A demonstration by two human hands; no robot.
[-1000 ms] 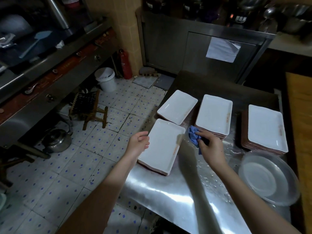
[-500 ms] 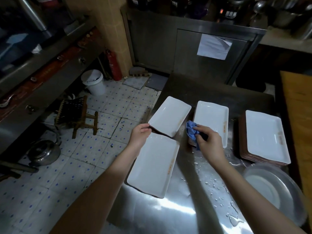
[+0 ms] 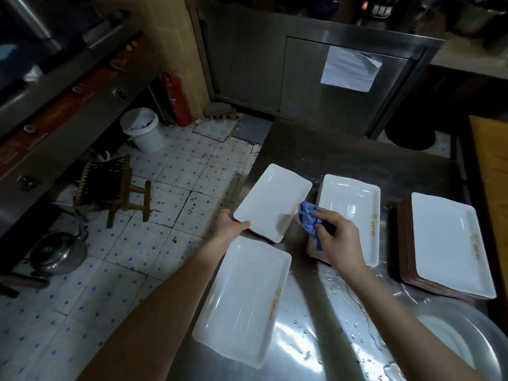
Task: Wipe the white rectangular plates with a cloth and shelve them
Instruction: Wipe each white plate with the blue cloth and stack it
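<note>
Left hand [image 3: 230, 226] on plate [image 3: 270, 200], cloth [image 3: 307, 219] beside.

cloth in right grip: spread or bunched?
Bunched. The cloth is a crumpled wad pinched in the right grip, at the edge of the plate the left grip holds.

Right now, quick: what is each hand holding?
Left hand: grips the edge of a white plate.
Right hand: fingers curled round the blue cloth.

The left forearm [image 3: 165, 306] is seen bare from 7 o'clock, and the right forearm [image 3: 398, 317] bare from 5 o'clock. The left hand [image 3: 229, 225] and right hand [image 3: 339, 237] are likewise uncovered.
</note>
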